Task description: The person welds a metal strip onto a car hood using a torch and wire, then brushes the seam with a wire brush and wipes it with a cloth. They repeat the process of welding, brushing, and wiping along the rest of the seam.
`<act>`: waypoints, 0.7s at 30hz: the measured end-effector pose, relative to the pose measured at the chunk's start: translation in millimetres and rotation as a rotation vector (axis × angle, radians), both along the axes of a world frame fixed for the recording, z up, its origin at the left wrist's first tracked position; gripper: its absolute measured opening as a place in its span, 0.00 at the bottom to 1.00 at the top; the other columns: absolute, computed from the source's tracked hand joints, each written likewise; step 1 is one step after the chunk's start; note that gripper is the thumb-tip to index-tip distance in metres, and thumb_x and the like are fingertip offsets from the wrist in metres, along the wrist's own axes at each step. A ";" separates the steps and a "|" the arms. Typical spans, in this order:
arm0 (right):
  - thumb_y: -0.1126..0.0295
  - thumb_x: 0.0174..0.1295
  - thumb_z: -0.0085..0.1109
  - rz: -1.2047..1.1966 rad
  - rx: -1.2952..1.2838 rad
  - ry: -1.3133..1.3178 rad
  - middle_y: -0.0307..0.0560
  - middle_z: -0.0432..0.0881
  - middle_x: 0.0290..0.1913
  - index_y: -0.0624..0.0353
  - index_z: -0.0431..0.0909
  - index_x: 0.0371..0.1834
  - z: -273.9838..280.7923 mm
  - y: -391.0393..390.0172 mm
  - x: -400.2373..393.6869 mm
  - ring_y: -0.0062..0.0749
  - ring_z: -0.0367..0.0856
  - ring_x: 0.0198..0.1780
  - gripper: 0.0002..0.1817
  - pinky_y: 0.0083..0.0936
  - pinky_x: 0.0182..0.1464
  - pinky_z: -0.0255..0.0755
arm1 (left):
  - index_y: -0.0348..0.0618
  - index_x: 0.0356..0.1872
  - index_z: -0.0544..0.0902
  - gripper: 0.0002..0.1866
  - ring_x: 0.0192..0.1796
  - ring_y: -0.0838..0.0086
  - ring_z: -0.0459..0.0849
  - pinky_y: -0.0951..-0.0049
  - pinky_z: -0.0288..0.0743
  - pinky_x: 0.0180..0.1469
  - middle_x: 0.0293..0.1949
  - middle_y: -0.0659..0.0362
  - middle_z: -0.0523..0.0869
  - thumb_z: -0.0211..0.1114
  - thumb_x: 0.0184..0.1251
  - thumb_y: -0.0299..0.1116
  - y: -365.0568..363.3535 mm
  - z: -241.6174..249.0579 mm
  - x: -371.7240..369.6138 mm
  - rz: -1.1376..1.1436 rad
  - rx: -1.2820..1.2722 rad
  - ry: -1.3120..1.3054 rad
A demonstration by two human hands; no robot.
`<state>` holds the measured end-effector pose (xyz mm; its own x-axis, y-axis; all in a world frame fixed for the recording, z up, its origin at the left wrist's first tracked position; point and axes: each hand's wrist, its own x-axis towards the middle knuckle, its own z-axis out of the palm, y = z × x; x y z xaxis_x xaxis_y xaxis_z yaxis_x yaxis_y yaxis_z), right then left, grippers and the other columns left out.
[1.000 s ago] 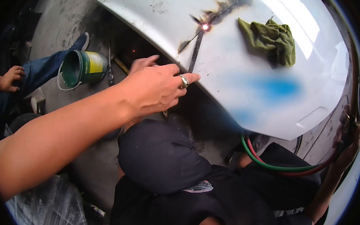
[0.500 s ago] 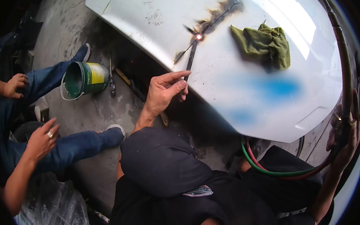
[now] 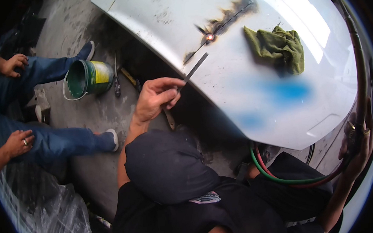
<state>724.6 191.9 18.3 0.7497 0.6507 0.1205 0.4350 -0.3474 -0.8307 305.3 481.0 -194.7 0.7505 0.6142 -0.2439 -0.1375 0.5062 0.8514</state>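
Note:
My left hand (image 3: 158,99) is closed, pinching a thin dark metal strip (image 3: 197,65) between thumb and fingers. The strip's tip is over the white car panel (image 3: 156,29), apart from a small glowing spot (image 3: 210,37) on a scorched dark seam (image 3: 228,21). At the right edge, my right hand (image 3: 359,149) is wrapped round the handle of a gas torch (image 3: 355,61). Its tube runs up out of view; the nozzle is hidden. Green and red hoses (image 3: 291,180) hang from it. A crumpled green cloth (image 3: 278,48) lies on the panel, near blue paint patches (image 3: 290,90).
A dark cap (image 3: 168,168) fills the lower middle. At left sits another person in jeans (image 3: 61,140), hands on the legs. A green bucket (image 3: 89,78), a screwdriver (image 3: 117,84) and other tools stand or lie on the floor. Clear plastic sheeting (image 3: 52,212) is at lower left.
My left hand has drawn back leftward, pulling the strip's tip away from the glowing spot. The other person's raised ringed hand has come down onto the leg. My right hand has barely moved.

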 end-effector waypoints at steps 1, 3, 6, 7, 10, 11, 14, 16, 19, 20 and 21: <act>0.51 0.83 0.42 0.001 -0.009 0.076 0.45 0.82 0.33 0.68 0.71 0.74 1.8 -2.5 3.8 0.16 0.68 0.13 0.31 0.13 0.15 0.61 | 0.32 0.57 0.86 0.15 0.29 0.79 0.79 0.79 0.69 0.28 0.29 0.61 0.84 0.70 0.72 0.25 -3.0 -1.2 -14.8 -0.026 0.009 -0.032; 0.51 0.83 0.41 0.091 -0.038 0.229 0.52 0.87 0.50 0.66 0.70 0.76 3.8 -17.2 29.8 0.16 0.68 0.16 0.32 0.11 0.18 0.61 | 0.34 0.56 0.83 0.15 0.30 0.79 0.81 0.78 0.71 0.31 0.29 0.59 0.85 0.70 0.70 0.23 -20.7 -11.7 -43.0 0.009 0.005 0.062; 0.51 0.84 0.40 -0.122 -0.009 0.249 0.55 0.82 0.67 0.64 0.68 0.78 1.7 -15.5 24.2 0.13 0.70 0.21 0.32 0.10 0.18 0.60 | 0.38 0.61 0.77 0.20 0.32 0.76 0.86 0.77 0.77 0.36 0.32 0.55 0.89 0.67 0.71 0.20 -61.2 -48.0 -79.8 0.144 -0.106 0.370; 0.51 0.84 0.39 -0.115 -0.032 0.282 0.54 0.80 0.70 0.63 0.68 0.79 0.0 -17.7 33.9 0.12 0.71 0.22 0.31 0.09 0.19 0.60 | 0.37 0.61 0.77 0.19 0.31 0.77 0.86 0.77 0.78 0.35 0.32 0.55 0.90 0.67 0.71 0.20 -75.2 -64.4 -84.8 0.148 -0.088 0.405; 0.51 0.83 0.37 -0.070 -0.059 0.351 0.63 0.67 0.79 0.72 0.62 0.78 -0.7 -19.1 52.3 0.13 0.76 0.23 0.34 0.10 0.16 0.71 | 0.35 0.56 0.82 0.15 0.33 0.71 0.88 0.72 0.79 0.36 0.35 0.53 0.91 0.69 0.70 0.24 -104.5 -102.8 -64.1 0.135 -0.018 0.607; 0.51 0.84 0.37 -0.001 -0.083 0.375 0.63 0.68 0.79 0.72 0.63 0.77 -0.6 -22.8 62.5 0.13 0.77 0.23 0.34 0.09 0.16 0.71 | 0.35 0.56 0.82 0.15 0.33 0.71 0.88 0.72 0.79 0.36 0.35 0.53 0.91 0.69 0.70 0.24 -108.4 -113.6 -53.2 0.142 -0.025 0.606; 0.52 0.84 0.37 0.026 -0.132 0.255 0.63 0.68 0.78 0.71 0.64 0.77 2.5 -9.6 60.0 0.12 0.76 0.22 0.33 0.09 0.15 0.70 | 0.41 0.36 0.86 0.04 0.45 0.49 0.84 0.54 0.79 0.48 0.39 0.52 0.84 0.71 0.63 0.29 -111.1 -127.1 -35.9 0.347 1.034 1.010; 0.53 0.84 0.36 0.024 -0.141 0.224 0.64 0.73 0.74 0.71 0.64 0.76 1.7 1.5 49.7 0.13 0.76 0.20 0.32 0.10 0.13 0.70 | 0.39 0.45 0.80 0.14 0.46 0.46 0.83 0.50 0.77 0.49 0.42 0.47 0.83 0.74 0.61 0.29 -102.3 -106.3 -35.9 0.427 0.985 1.235; 0.55 0.84 0.38 0.103 -0.101 0.241 0.61 0.87 0.49 0.72 0.66 0.74 -15.0 4.5 53.0 0.18 0.75 0.16 0.30 0.13 0.12 0.68 | 0.39 0.60 0.70 0.30 0.47 0.40 0.83 0.47 0.76 0.51 0.45 0.40 0.84 0.75 0.58 0.29 -100.2 -140.1 -58.0 0.226 0.853 1.354; 0.55 0.84 0.38 0.100 0.013 0.244 0.61 0.87 0.48 0.71 0.67 0.74 -19.2 20.0 32.0 0.19 0.76 0.15 0.30 0.14 0.12 0.68 | 0.39 0.61 0.69 0.30 0.48 0.44 0.85 0.50 0.77 0.51 0.46 0.41 0.84 0.74 0.59 0.28 -104.0 -149.7 -59.2 0.249 0.811 1.308; 0.54 0.84 0.37 0.106 -0.005 0.182 0.59 0.87 0.47 0.71 0.66 0.74 -18.9 24.7 26.3 0.19 0.77 0.15 0.30 0.14 0.13 0.70 | 0.40 0.61 0.68 0.30 0.49 0.48 0.87 0.53 0.79 0.52 0.48 0.41 0.85 0.73 0.60 0.27 -107.0 -155.7 -63.3 0.265 0.764 1.273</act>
